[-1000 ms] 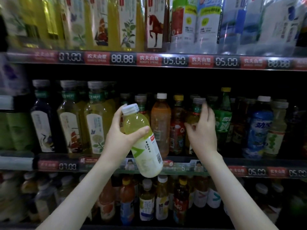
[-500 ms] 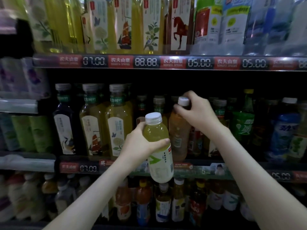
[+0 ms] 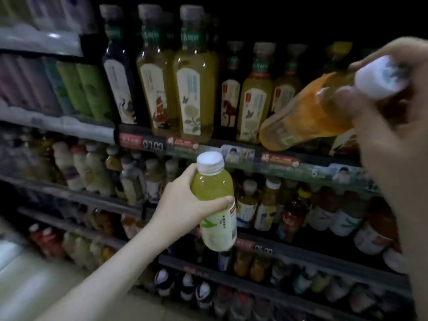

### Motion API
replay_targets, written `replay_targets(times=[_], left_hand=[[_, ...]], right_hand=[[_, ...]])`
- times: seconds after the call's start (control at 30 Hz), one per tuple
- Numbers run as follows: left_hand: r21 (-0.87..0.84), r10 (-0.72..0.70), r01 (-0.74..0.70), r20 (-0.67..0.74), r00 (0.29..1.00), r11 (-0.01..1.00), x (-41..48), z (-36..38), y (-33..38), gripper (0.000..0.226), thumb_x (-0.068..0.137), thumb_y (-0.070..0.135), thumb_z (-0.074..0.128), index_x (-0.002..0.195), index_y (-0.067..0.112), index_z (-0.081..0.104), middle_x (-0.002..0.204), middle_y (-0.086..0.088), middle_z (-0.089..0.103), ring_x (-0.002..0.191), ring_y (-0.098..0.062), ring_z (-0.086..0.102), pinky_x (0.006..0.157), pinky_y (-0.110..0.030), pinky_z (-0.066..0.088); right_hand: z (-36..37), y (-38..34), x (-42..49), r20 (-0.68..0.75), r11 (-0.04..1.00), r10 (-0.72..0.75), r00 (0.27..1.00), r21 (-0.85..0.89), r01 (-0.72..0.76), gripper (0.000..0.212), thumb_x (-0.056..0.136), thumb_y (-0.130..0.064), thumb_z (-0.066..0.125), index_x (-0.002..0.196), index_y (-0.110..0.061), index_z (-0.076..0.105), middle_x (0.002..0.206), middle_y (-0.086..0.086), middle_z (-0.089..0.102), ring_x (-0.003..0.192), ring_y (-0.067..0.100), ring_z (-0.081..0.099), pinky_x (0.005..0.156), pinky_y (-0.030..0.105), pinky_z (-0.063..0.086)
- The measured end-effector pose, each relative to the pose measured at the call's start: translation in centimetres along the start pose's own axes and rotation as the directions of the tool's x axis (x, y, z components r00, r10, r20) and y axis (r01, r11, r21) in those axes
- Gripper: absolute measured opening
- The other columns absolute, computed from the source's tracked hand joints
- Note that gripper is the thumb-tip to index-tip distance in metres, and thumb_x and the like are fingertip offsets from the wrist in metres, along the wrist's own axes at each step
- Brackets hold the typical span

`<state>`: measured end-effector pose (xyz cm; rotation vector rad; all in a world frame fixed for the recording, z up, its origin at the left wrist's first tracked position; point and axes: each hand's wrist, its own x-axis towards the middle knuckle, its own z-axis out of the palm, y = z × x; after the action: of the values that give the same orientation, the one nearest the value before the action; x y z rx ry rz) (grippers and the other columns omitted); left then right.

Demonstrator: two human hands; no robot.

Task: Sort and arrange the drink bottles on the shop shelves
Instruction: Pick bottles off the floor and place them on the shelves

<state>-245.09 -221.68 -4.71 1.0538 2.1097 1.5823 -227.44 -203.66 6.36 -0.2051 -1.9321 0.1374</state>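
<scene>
My left hand (image 3: pixel 183 205) grips a yellow-green drink bottle (image 3: pixel 214 200) with a white cap and pale label, held nearly upright in front of the lower shelves. My right hand (image 3: pixel 391 107) is close to the camera at the right and holds an orange drink bottle (image 3: pixel 305 114) by its white-capped neck. That bottle is tilted, cap toward me, base pointing down-left over the shelf rail (image 3: pixel 231 149). The right hand is blurred.
Tall tea bottles (image 3: pixel 194 77) stand in a row on the shelf behind the rail with price tags. Several smaller bottles (image 3: pixel 266 205) fill the shelves below. Shrink-wrapped packs (image 3: pixel 76 89) sit at the left. Pale floor (image 3: pixel 34 286) shows at bottom left.
My right hand has pulled the orange bottle off the shelf and tipped it toward me. The view has dropped and swung left. The left hand still holds the yellow-green bottle.
</scene>
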Motion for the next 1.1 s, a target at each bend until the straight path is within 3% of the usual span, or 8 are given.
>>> replay_targets(times=[0.13, 0.2, 0.27, 0.4, 0.5, 0.63, 0.83, 1.1], left_hand=[[-0.03, -0.102, 0.102, 0.012, 0.995, 0.994, -1.9, 0.8, -3.2, 0.055, 0.067, 0.032, 0.085, 0.106, 0.052, 0.053, 0.094, 0.032, 0.066, 0.088, 0.012, 0.062, 0.076, -0.017, 0.052], [-0.013, -0.146, 0.146, 0.035, 0.989, 0.989, -2.7, 1.4, -5.5, 0.059, 0.069, 0.03, 0.085, 0.106, 0.057, 0.047, 0.094, 0.035, 0.064, 0.089, 0.015, 0.06, 0.071, -0.011, 0.051], [0.02, -0.196, 0.195, 0.06, 0.979, 0.981, -3.6, 2.2, -8.5, 0.062, 0.069, 0.032, 0.084, 0.111, 0.056, 0.045, 0.1, 0.03, 0.064, 0.094, 0.01, 0.061, 0.077, -0.016, 0.052], [0.181, -0.287, 0.265, 0.103, 0.952, 0.947, -5.5, 4.5, -17.3, 0.07, 0.07, 0.043, 0.082, 0.127, 0.047, 0.04, 0.105, 0.029, 0.057, 0.097, 0.007, 0.056, 0.084, -0.02, 0.05], [0.328, -0.345, 0.291, 0.119, 0.931, 0.899, -7.4, 7.1, -25.9, 0.071, 0.069, 0.047, 0.079, 0.13, 0.038, 0.043, 0.111, 0.019, 0.057, 0.112, -0.01, 0.053, 0.09, -0.031, 0.047], [0.435, -0.472, 0.377, 0.133, 0.871, 0.818, -10.3, 11.3, -38.0, 0.07, 0.067, 0.048, 0.075, 0.127, 0.028, 0.043, 0.113, 0.003, 0.061, 0.111, -0.024, 0.054, 0.073, -0.025, 0.037], [0.493, -0.648, 0.498, 0.194, 0.736, 0.713, -14.7, 16.8, -53.5, 0.062, 0.073, 0.052, 0.072, 0.122, 0.03, 0.041, 0.117, 0.0, 0.061, 0.111, -0.029, 0.056, 0.086, -0.038, 0.049], [0.609, -0.719, 0.447, 0.321, 0.616, 0.655, -16.2, 22.1, -67.3, 0.065, 0.09, 0.024, 0.066, 0.143, 0.009, 0.031, 0.142, -0.014, 0.043, 0.127, -0.029, 0.045, 0.091, -0.023, 0.037]], right_hand=[[0.0, -0.6, -1.9, 0.167, 0.993, 0.035, 0.985, 0.106, -0.053, 0.042, 0.093, -0.044, 0.06, 0.118, -0.01, 0.057, 0.106, -0.003, 0.061, 0.09, 0.016, 0.06, 0.074, 0.04, 0.051], [0.7, -1.3, -4.0, 0.298, 0.978, 0.07, 0.952, 0.168, -0.124, 0.035, 0.089, -0.043, 0.064, 0.114, -0.019, 0.057, 0.099, -0.01, 0.06, 0.089, 0.008, 0.06, 0.075, 0.026, 0.052], [2.8, -1.6, -7.7, 0.439, 0.951, 0.145, 0.886, 0.186, -0.248, 0.036, 0.081, -0.046, 0.065, 0.111, -0.028, 0.058, 0.099, -0.022, 0.059, 0.089, -0.005, 0.058, 0.075, 0.009, 0.046], [10.0, -0.2, -19.7, 0.671, 0.861, 0.328, 0.665, 0.077, -0.503, 0.039, 0.075, -0.038, 0.075, 0.11, -0.025, 0.063, 0.099, -0.019, 0.061, 0.091, -0.004, 0.054, 0.076, 0.0, 0.037], [15.1, 1.2, -30.5, 0.764, 0.823, 0.374, 0.526, -0.012, -0.568, 0.029, 0.077, -0.017, 0.08, 0.101, -0.014, 0.063, 0.091, -0.011, 0.059, 0.083, 0.001, 0.052, 0.073, 0.002, 0.036], [21.4, 3.3, -45.1, 0.864, 0.784, 0.396, 0.312, -0.141, -0.604, 0.024, 0.08, -0.007, 0.073, 0.097, -0.012, 0.056, 0.096, -0.003, 0.05, 0.089, 0.017, 0.055, 0.074, 0.021, 0.039], [29.9, 6.4, -63.1, 0.885, 0.721, 0.463, 0.035, -0.354, -0.596, 0.027, 0.079, 0.0, 0.06, 0.105, -0.006, 0.056, 0.109, 0.009, 0.049, 0.101, 0.029, 0.054, 0.08, 0.033, 0.041], [36.6, 10.9, -80.4, 0.898, 0.744, 0.404, -0.176, -0.435, -0.507, 0.017, 0.085, -0.002, 0.054, 0.098, -0.01, 0.049, 0.107, 0.004, 0.039, 0.102, 0.03, 0.054, 0.079, 0.029, 0.038]])
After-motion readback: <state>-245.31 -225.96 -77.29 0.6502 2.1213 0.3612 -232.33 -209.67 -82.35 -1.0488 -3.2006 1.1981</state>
